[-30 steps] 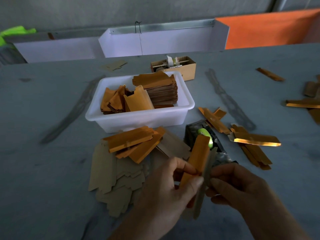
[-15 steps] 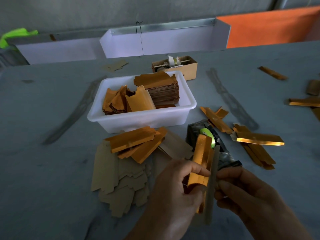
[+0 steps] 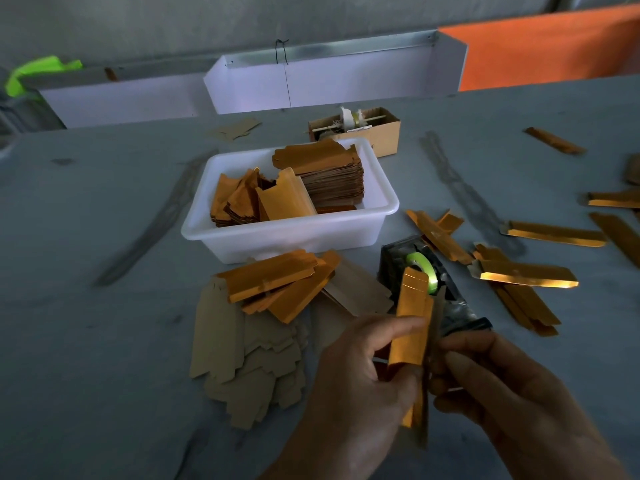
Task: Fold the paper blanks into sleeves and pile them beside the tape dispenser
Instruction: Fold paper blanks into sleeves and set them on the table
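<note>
Here, both hands, left [image 3: 360, 379] and right [image 3: 502, 386], pinch a half-folded blank [image 3: 410, 336] before the dispenser [image 3: 420, 271]; next, probably, creasing it shut.

Left grip [image 3: 363, 372] with thumb and curled fingers pinched together; right grip [image 3: 498, 382] alongside, fingers likewise curled

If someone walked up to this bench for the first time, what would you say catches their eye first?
Most likely the gold paper blank held upright at the near edge, pinched between the left hand and the right hand. Just behind it stands the tape dispenser with its bright green roll, folded gold sleeves strewn to its right. Farther back, a white tub holds stacked blanks.
</note>
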Tool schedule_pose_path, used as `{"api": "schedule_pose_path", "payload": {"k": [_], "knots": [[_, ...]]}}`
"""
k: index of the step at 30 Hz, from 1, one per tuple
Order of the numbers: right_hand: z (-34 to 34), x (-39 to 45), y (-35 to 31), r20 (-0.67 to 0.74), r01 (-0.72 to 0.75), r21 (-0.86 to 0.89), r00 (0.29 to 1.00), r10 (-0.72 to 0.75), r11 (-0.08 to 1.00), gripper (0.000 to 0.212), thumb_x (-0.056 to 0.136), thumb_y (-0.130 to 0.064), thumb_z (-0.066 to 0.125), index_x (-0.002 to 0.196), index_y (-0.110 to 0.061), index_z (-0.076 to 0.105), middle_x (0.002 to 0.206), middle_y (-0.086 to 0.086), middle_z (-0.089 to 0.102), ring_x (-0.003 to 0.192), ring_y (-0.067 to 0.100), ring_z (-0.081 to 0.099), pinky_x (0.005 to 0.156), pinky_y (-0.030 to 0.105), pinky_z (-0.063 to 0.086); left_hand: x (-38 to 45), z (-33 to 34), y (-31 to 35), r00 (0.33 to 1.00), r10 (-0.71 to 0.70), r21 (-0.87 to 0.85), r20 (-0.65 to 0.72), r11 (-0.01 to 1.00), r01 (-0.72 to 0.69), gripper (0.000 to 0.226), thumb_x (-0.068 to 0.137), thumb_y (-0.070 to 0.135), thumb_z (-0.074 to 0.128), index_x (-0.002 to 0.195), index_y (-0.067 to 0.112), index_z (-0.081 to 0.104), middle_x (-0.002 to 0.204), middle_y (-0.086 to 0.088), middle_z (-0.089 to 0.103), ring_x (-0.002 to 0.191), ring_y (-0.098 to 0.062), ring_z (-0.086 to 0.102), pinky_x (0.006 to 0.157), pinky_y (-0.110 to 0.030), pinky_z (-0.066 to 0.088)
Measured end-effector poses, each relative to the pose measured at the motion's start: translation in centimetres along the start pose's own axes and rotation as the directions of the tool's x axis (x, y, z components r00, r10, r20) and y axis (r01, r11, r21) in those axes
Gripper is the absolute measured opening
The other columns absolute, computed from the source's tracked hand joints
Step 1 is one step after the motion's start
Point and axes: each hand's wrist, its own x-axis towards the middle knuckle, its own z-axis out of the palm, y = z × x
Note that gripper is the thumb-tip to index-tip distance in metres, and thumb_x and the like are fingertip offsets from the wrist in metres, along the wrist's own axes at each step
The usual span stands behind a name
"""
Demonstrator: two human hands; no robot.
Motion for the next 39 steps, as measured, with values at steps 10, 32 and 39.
{"api": "schedule_pose_path", "payload": {"k": [10, 32, 39], "knots": [[-0.3, -0.3, -0.4, 0.014, 0.047, -0.094, 0.999, -0.046, 0.994, 0.02, 0.071, -0.005, 0.058, 0.079, -0.01, 0.074, 0.075, 0.017, 0.07, 0.065, 0.026, 0.068, 0.048, 0.024, 0.053, 0.1, -0.3, -0.5, 0.997, -0.06, -0.044, 0.044, 0.997, 0.062, 0.041, 0.081, 0.024, 0.073, 0.112, 0.05, 0.062, 0.108, 0.022, 0.064, 0.103, 0.003, 0.06, 0.091, -0.03, 0.052], [-0.5, 0.6, 0.3, -0.135, -0.057, -0.115, 0.99, 0.042, 0.992, 0.018, 0.077, 0.011, 0.062, 0.078, -0.006, 0.066, 0.058, 0.012, 0.063, 0.05, 0.019, 0.059, 0.055, 0.037, 0.045, 0.6, -0.1, -1.0, 0.979, -0.179, -0.196, 0.099, 0.961, 0.195, 0.034, 0.074, 0.034, 0.048, 0.105, 0.041, 0.06, 0.092, -0.001, 0.069, 0.085, -0.011, 0.066, 0.081, -0.036, 0.056], [-0.8, 0.5, -0.1, -0.145, -0.069, -0.046, 0.987, 0.062, 0.997, 0.016, 0.079, 0.014, 0.056, 0.083, 0.0, 0.063, 0.054, 0.01, 0.06, 0.047, 0.019, 0.057, 0.055, 0.037, 0.043, 1.0, -0.3, -1.9, 0.957, -0.258, -0.382, 0.136, 0.877, 0.29, 0.027, 0.075, 0.044, 0.06, 0.1, 0.042, 0.069, 0.102, 0.001, 0.073, 0.103, -0.022, 0.067, 0.095, -0.058, 0.048]]}}
